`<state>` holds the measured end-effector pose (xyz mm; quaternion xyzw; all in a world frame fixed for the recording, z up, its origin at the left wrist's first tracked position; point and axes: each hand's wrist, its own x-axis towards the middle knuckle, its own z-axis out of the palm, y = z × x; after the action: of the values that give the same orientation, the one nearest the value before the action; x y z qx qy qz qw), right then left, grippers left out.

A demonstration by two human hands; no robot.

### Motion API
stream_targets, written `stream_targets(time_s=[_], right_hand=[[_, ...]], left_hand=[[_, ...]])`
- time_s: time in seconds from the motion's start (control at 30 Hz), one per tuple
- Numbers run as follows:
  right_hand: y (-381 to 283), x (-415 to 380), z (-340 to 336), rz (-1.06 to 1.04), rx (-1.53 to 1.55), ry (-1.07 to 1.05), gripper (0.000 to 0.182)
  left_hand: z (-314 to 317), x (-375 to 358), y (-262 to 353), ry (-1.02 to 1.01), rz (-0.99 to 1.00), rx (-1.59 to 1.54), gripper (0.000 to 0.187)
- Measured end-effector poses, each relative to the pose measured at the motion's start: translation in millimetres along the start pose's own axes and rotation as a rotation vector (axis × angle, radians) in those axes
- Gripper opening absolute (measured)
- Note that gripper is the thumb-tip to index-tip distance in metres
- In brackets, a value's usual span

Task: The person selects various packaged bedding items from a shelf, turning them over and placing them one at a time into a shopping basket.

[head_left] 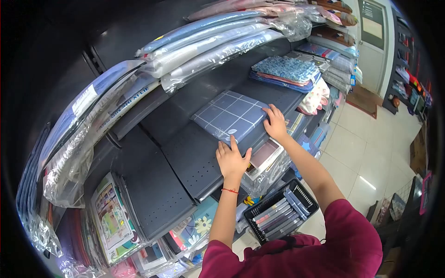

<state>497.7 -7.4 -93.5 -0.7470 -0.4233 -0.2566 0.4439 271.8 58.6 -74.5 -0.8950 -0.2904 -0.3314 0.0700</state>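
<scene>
A flat, folded blue-grey item with a white grid pattern [229, 113] lies on the dark perforated metal shelf [185, 153]. At its near left corner rests my left hand [232, 161], fingers apart, with a red string round the wrist. My right hand [276, 123] touches the item's right edge, its fingers spread and bent a little over the side. Neither hand is closed round anything. Behind and to the right on the same shelf is a stack of folded textiles [287, 72], the top one blue and fluffy.
Plastic-wrapped packages [204, 44] fill the upper shelf. Below the shelf edge are boxed and bagged goods [264, 160] and a black basket [313, 204] of wrapped rolls. A tiled floor [357, 143] lies to the right, with a door [371, 46] beyond.
</scene>
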Motion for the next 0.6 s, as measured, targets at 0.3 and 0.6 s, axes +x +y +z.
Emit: stream_targets(time_s=[0.3, 0.6], right_hand=[[2.1, -40.7, -55.5, -0.022, -0.097, 0.094, 0.045], [13.9, -60.1, -189.8, -0.057, -0.207, -0.155, 0.054]], left_hand=[[-9.9, -16.0, -3.3, 0.191, 0.053, -0.199, 0.048], [-87.9, -50.1, 70.5, 0.261, 0.143, -0.261, 0.039]])
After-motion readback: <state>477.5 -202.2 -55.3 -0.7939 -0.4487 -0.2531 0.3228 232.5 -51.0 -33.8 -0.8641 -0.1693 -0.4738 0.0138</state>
